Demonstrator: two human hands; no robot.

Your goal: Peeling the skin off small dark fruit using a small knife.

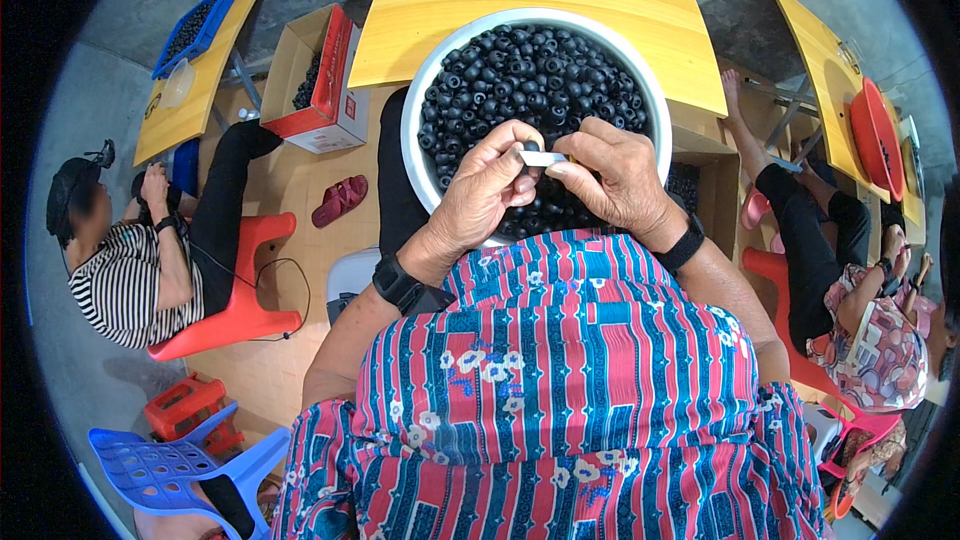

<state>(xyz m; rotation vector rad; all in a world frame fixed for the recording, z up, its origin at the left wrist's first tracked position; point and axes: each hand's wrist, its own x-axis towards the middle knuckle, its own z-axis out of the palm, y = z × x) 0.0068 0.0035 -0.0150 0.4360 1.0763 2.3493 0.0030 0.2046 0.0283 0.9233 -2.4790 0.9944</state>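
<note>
Wooden flooring and yellow worktops surround a person bent over a bowl of dark berries.

Nearest, the person's left hand and right hand meet above the white bowl, which sits in the lap against the near edge of a yellow worktop. Left fingers are curled shut on one dark berry, pinching it at the tips; right fingers are closed on a small pale blade-like tool whose end touches that berry. Both wrists wear black bands. Beneath the hands the bowl is heaped with dark round berries. Further left, a cardboard box holds more berries, with a red sandal beside it on the floor. Beyond, a blue crate rests on another worktop, and seated people work on either side.
</note>
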